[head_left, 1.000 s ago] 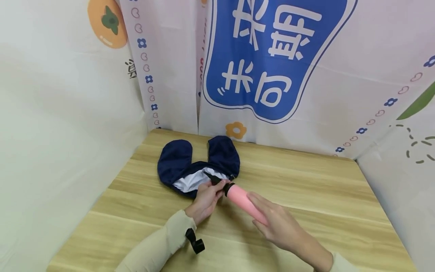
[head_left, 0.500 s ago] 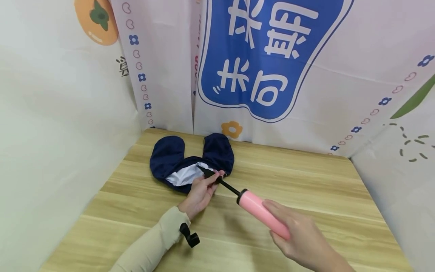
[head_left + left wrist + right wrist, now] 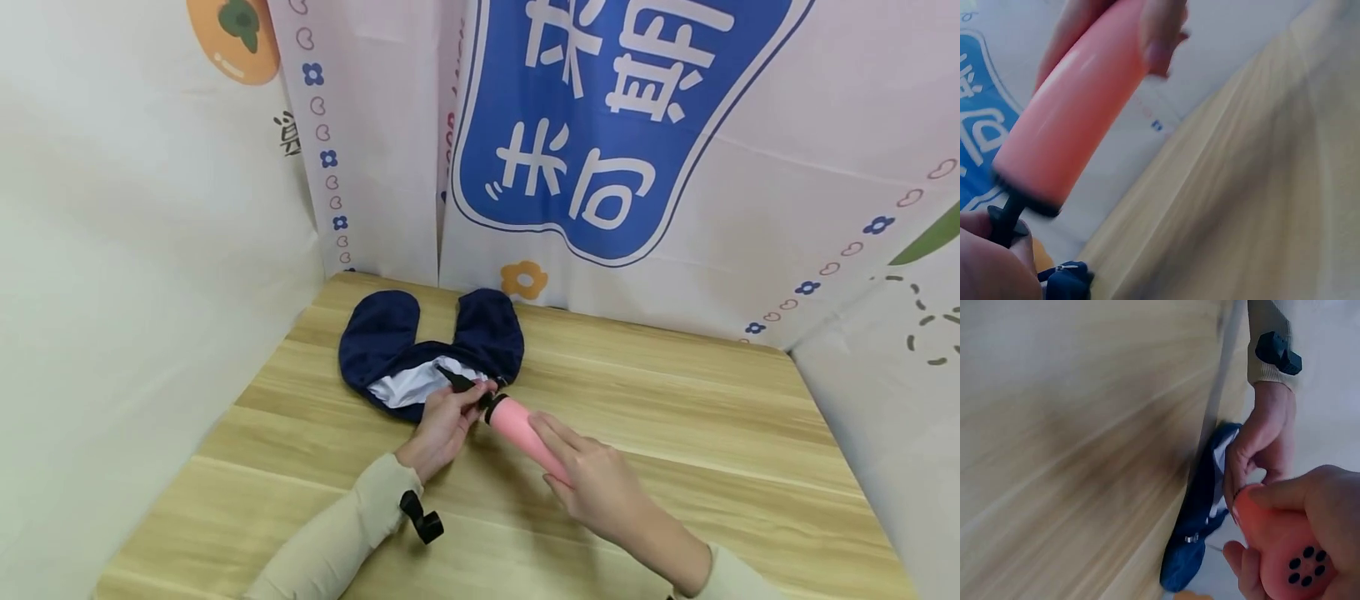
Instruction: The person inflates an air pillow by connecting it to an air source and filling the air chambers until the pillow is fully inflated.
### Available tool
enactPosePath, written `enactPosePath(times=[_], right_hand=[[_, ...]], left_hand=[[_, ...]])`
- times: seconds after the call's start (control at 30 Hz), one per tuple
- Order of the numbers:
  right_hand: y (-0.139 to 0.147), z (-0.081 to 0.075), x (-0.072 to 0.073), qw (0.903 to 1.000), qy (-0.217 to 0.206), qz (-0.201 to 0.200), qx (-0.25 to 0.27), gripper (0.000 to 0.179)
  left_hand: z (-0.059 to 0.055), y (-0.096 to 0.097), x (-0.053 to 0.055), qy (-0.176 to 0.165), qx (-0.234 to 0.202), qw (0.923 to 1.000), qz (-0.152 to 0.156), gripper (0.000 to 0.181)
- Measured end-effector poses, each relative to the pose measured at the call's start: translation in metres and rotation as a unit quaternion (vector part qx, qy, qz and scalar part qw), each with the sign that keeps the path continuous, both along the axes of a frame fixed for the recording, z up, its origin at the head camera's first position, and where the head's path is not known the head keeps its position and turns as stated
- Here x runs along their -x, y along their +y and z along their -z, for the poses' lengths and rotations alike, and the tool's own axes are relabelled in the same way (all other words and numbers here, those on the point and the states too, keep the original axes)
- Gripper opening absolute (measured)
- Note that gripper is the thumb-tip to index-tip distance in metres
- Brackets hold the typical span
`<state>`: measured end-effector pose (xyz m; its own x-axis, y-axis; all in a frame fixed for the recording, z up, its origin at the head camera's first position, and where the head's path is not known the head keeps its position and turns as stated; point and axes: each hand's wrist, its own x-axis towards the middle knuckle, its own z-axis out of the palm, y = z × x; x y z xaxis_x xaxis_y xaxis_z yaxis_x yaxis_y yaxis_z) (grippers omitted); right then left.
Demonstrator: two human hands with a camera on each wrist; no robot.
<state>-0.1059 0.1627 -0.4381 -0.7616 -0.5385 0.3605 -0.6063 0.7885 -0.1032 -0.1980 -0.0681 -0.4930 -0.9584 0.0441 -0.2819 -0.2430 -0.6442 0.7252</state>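
Observation:
A pink hand pump with a black nozzle slants between both hands. My left hand pinches the pump's black nozzle end, over the opening of a navy U-shaped neck pillow cover. Pale lining shows inside that opening, and the nozzle tip points into it; whether it sits in a valve I cannot tell. My right hand grips the pink barrel, which stands close to the left fingers. In the left wrist view a short piece of black rod shows below the barrel.
The cover lies on a wood-grain table, near its back edge. Printed cloth walls rise behind and at the sides. A black strap mount sits on the left sleeve. A zipper pull shows on the cover.
Half a second ago the barrel was pulled back to the lower right with a long rod exposed. Now my right hand has pushed it up to the left hand, which keeps its hold.

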Motion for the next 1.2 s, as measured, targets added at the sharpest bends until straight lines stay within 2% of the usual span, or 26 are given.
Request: enactPosePath(times=[0.17, 0.37, 0.53, 0.63, 0.73, 0.83, 0.93, 1.1, 1.2], right_hand=[[0.024, -0.015, -0.011, 0.9996, -0.01, -0.002, 0.027, 0.081], [0.02, -0.034, -0.011, 0.9984, 0.01, -0.017, 0.053, 0.079], [0.023, -0.033, -0.016, 0.9989, -0.001, -0.005, 0.046, 0.079], [0.039, -0.03, -0.027, 0.9989, -0.01, -0.002, 0.046, 0.083], [0.057, -0.029, -0.039, 0.9975, -0.034, -0.015, 0.06, 0.089], [0.068, -0.031, -0.047, 0.9961, -0.046, -0.024, 0.072, 0.092], [0.062, -0.033, -0.046, 0.9973, -0.024, -0.018, 0.067, 0.088], [0.031, -0.027, -0.032, 0.998, 0.035, -0.005, 0.053, 0.074], [0.012, -0.021, -0.022, 0.9974, 0.044, 0.0, 0.057, 0.068]], left_hand=[[-0.005, 0.001, 0.01, 0.002, 0.004, 1.0, 0.0, 0.027], [-0.016, 0.002, 0.015, 0.025, -0.046, 0.9979, -0.038, 0.008], [-0.015, 0.001, 0.023, 0.011, -0.044, 0.9985, -0.029, 0.01], [-0.009, -0.006, 0.029, 0.009, -0.04, 0.9981, -0.046, 0.011], [-0.008, -0.014, 0.03, 0.003, -0.023, 0.9986, -0.048, 0.016], [-0.012, -0.014, 0.023, 0.0, -0.017, 0.9994, -0.032, 0.02], [-0.014, -0.005, 0.012, 0.001, -0.02, 0.9996, -0.021, 0.015], [-0.013, 0.014, -0.012, -0.024, -0.022, 0.9995, 0.0, 0.006], [-0.011, 0.02, -0.019, -0.039, -0.023, 0.999, -0.008, 0.008]])
